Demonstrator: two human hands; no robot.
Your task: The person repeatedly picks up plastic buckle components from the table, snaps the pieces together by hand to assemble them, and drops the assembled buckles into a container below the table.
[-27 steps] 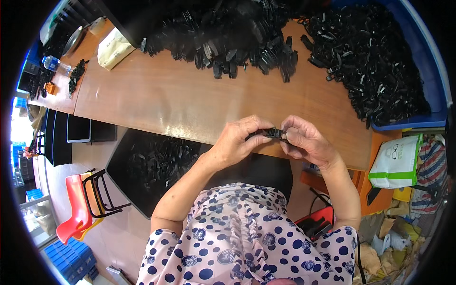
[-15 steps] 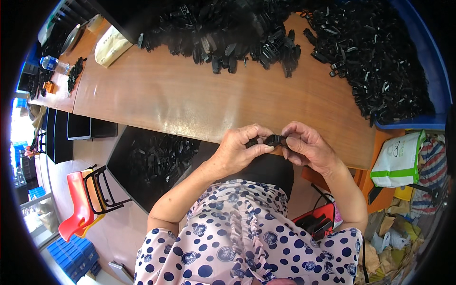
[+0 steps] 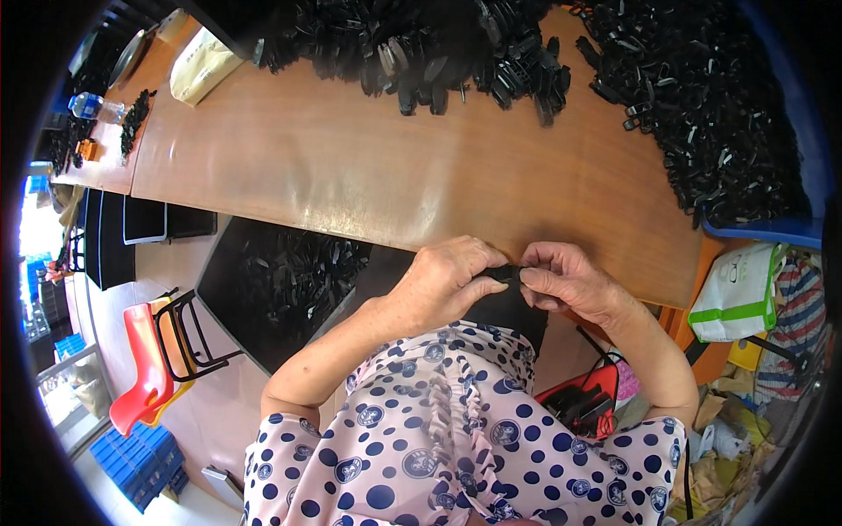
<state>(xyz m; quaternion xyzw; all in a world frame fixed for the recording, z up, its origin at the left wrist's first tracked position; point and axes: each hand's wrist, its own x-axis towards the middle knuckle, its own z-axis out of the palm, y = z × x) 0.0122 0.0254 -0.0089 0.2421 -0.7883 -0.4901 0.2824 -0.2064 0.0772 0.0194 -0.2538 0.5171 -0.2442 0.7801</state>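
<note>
A small black plastic piece (image 3: 503, 273) is held between my two hands, just off the near edge of the wooden table (image 3: 351, 167). My left hand (image 3: 449, 282) is closed round it, thumb and fingers pinching its left part. At its right end, the thumb and fingertips of my right hand (image 3: 572, 279) pinch together. The fingers cover most of the piece, so its exact kind cannot be told. Beyond my hands a heap of similar black plastic pieces (image 3: 421, 66) lies along the table's far side.
A larger heap of black pieces (image 3: 715, 123) lies at the far right against a blue tray (image 3: 763, 231). At my left is a black bin (image 3: 230, 276) with more pieces. Also around are a red chair (image 3: 140, 377), a white-and-green bag (image 3: 735, 294) and a plastic bottle (image 3: 88, 107).
The piece now sits more hidden in my left fingers, and my right fingers have shifted at its end. My right elbow has moved outward. The view has shifted slightly.
</note>
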